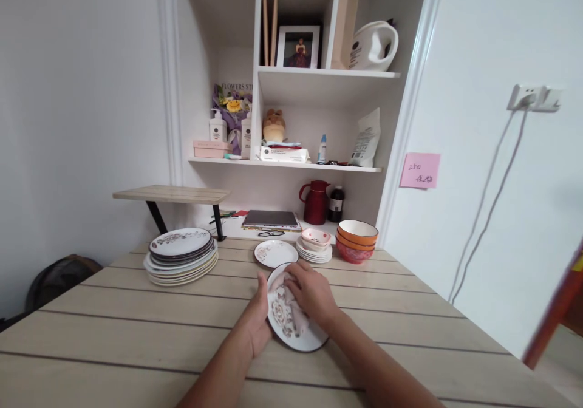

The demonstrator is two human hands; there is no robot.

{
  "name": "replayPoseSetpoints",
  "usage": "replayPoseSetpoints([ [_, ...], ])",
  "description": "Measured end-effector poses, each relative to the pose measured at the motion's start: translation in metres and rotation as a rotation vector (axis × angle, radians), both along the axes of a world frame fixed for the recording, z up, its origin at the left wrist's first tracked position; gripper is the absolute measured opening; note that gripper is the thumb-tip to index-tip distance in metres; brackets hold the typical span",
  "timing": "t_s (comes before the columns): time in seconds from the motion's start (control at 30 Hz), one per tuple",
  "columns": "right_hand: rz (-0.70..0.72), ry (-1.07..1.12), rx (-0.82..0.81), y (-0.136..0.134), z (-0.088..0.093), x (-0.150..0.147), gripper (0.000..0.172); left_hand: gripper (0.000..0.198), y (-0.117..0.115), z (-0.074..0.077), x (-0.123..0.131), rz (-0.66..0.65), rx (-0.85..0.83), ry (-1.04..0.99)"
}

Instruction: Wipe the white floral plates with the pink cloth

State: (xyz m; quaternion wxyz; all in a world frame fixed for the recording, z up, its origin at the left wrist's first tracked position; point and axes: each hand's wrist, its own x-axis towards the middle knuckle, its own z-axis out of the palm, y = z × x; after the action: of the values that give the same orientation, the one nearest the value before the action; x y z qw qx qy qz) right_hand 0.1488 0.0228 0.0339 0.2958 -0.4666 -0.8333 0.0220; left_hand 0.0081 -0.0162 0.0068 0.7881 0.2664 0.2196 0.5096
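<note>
A white plate [314, 338] with a dark rim and a brown flower pattern is held tilted above the table, near its middle. My left hand [259, 317] grips the plate's left edge, thumb up along the rim and the other fingers hidden beneath. With bent fingers, my right hand [312, 291] presses a pale pink cloth [297, 316] onto the plate's upper face. Just behind lies another flowered plate [276, 254], flat on the wooden table [182, 329].
At the left stands a stack of plates [181, 256] beside a small raised shelf [170, 194]. Small dishes [314, 247] and stacked orange and red bowls [356, 241] sit at the back right. Behind them are a red jug [315, 203], a dark bottle [336, 204], a laptop [269, 218] and glasses [270, 234].
</note>
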Motion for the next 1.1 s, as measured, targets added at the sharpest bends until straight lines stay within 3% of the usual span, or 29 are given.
replayPoseSetpoints([
  [0.17,-0.229,-0.032,0.049,0.017,-0.003,0.026,0.02,0.079,0.005,-0.001,0.0,0.003,0.003,0.03],
  [0.3,-0.253,0.004,0.06,0.015,-0.006,0.023,0.019,0.081,0.003,-0.002,-0.001,-0.009,0.012,0.041],
  [0.4,-0.126,0.069,0.063,0.005,-0.007,0.006,0.019,0.084,-0.001,-0.001,0.0,-0.007,0.015,0.034],
  [0.57,0.214,0.126,0.078,-0.013,-0.006,-0.015,0.02,0.084,-0.005,0.001,-0.001,-0.008,0.017,-0.009],
  [0.77,0.547,0.006,-0.109,-0.016,0.006,0.0,0.025,0.087,-0.006,0.0,-0.003,0.015,-0.025,0.029],
  [0.9,0.757,-0.104,-0.297,-0.016,0.017,0.015,0.02,0.09,-0.006,0.005,-0.002,-0.016,-0.012,0.041],
  [1.0,0.784,-0.207,-0.53,-0.013,0.024,0.03,0.02,0.086,-0.007,0.007,-0.001,-0.028,0.006,0.053],
  [1.1,0.632,-0.256,-0.751,-0.008,0.029,0.049,0.023,0.079,-0.005,0.005,-0.001,0.014,0.012,0.082],
])
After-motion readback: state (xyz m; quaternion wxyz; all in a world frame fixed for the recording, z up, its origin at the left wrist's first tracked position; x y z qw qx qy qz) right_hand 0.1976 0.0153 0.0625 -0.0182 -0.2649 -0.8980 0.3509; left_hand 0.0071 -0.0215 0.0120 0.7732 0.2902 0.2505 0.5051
